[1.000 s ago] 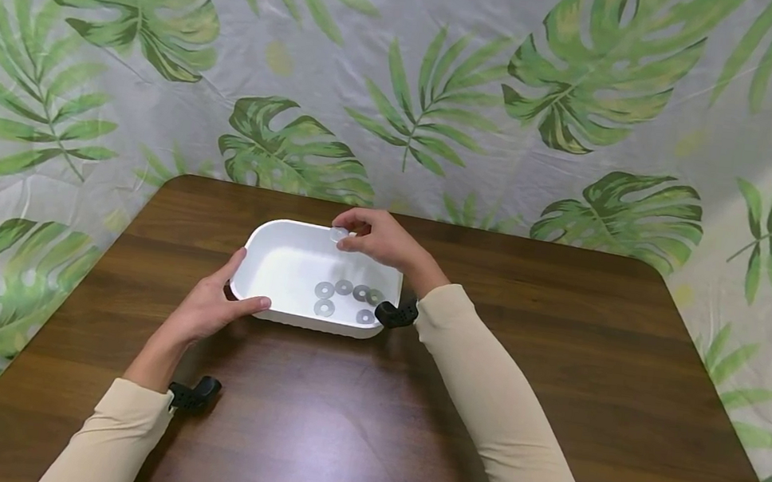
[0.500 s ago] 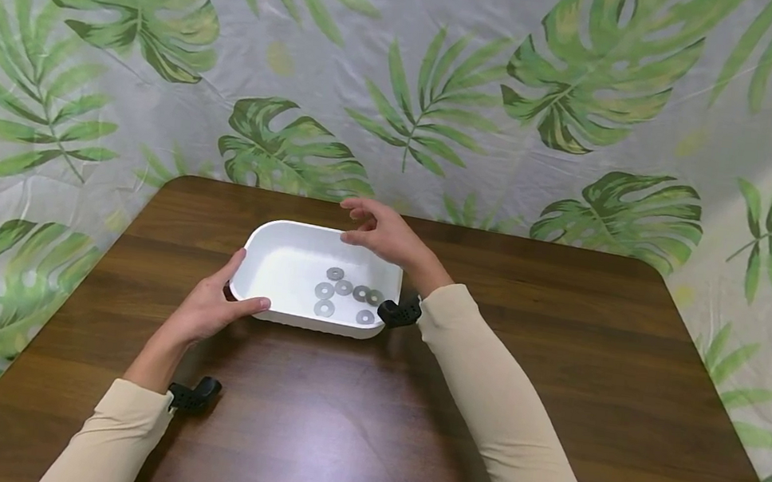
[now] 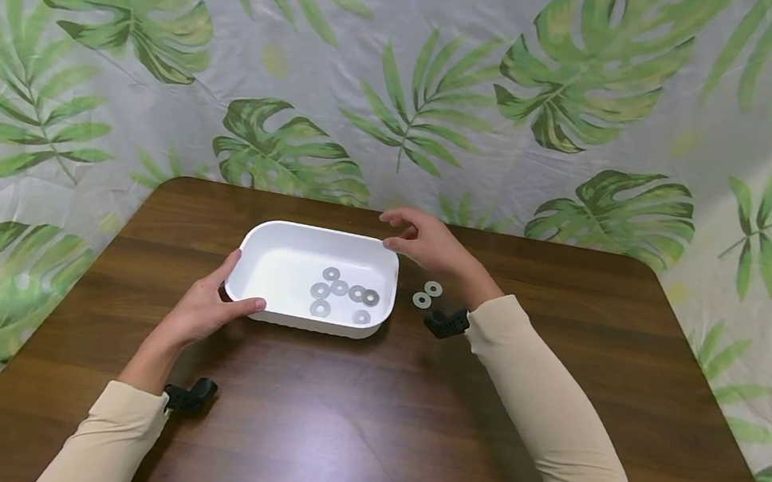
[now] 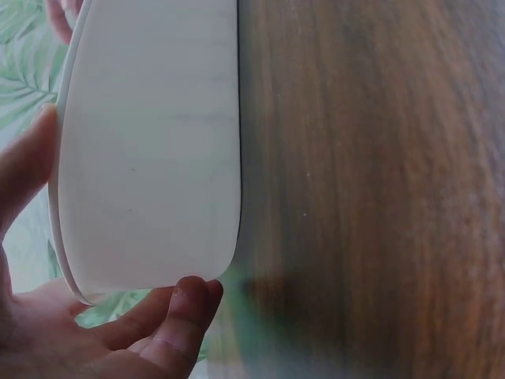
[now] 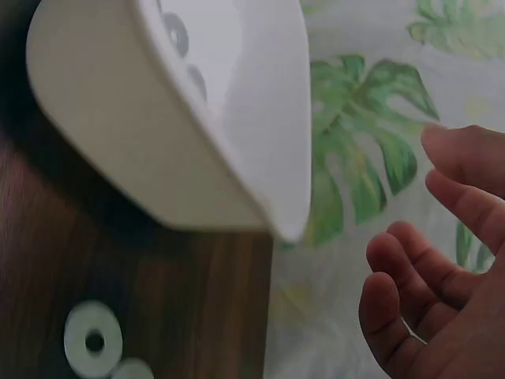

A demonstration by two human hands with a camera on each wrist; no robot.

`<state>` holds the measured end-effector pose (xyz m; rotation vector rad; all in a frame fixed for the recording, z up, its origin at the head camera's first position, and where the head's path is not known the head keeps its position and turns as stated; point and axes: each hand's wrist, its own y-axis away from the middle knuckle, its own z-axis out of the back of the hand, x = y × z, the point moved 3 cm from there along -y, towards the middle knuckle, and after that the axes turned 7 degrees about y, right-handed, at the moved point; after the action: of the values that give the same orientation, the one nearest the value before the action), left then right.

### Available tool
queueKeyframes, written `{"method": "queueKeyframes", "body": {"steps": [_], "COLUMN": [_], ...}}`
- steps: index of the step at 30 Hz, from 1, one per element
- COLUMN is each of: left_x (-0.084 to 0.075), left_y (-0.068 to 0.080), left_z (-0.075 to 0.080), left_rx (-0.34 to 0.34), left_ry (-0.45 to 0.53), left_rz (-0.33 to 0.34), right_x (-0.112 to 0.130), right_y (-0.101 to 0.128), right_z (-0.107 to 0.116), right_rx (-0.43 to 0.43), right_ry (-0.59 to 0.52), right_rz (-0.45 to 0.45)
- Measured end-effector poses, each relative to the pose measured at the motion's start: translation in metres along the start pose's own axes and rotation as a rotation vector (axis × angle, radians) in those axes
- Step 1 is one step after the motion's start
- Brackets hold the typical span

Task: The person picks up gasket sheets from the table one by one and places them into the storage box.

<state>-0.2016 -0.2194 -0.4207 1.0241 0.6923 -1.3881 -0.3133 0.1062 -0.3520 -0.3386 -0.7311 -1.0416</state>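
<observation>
A white plastic bin [image 3: 307, 324] with rounded corners stands on the table, several flat grey washers [image 3: 340, 288] lying in its right half. My left hand [image 3: 204, 307] grips the bin's left end, thumb over the front rim. In the left wrist view the fingers [image 4: 185, 308] of that hand press the end wall. My right hand [image 3: 429, 242] hovers at the bin's back right corner, fingers loosely bent and holding nothing. Two more washers [image 3: 422, 300] lie on the table right of the bin, below the right wrist; the right wrist view shows a washer [image 5: 93, 339] there too.
The brown wooden table [image 3: 348, 429] has rounded back corners. Behind it hangs a pale cloth [image 3: 441, 87] printed with green leaves. Black wrist cameras, such as the camera [image 3: 446, 323] on the right wrist, jut out near the hands.
The right hand let go of a washer, which dropped into the bin, and then moved right. This uncovered two washers on the table. The left hand has stayed on the bin.
</observation>
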Motion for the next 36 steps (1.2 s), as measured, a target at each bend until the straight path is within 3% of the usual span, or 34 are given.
{"method": "queueKeyframes", "body": {"steps": [8, 16, 21, 36], "left_x": [0.001, 0.002, 0.002, 0.001], "left_y": [-0.001, -0.001, -0.001, -0.001], "left_z": [0.0, 0.0, 0.0, -0.001], "left_rx": [0.003, 0.002, 0.004, 0.006], "left_ry": [-0.011, 0.001, 0.011, -0.006], "left_rz": [-0.005, -0.005, -0.008, 0.001], "right_x": [-0.022, -0.049, -0.072, -0.117], "right_y": [0.006, 0.013, 0.018, 0.017], "right_z": [0.02, 0.021, 0.015, 0.004], "right_rx": [-0.041, 0.016, 0.045, 0.016], "right_ry": [0.088, 0.173, 0.155, 0.144], "right_rz": [0.026, -0.017, -0.051, -0.06]}}
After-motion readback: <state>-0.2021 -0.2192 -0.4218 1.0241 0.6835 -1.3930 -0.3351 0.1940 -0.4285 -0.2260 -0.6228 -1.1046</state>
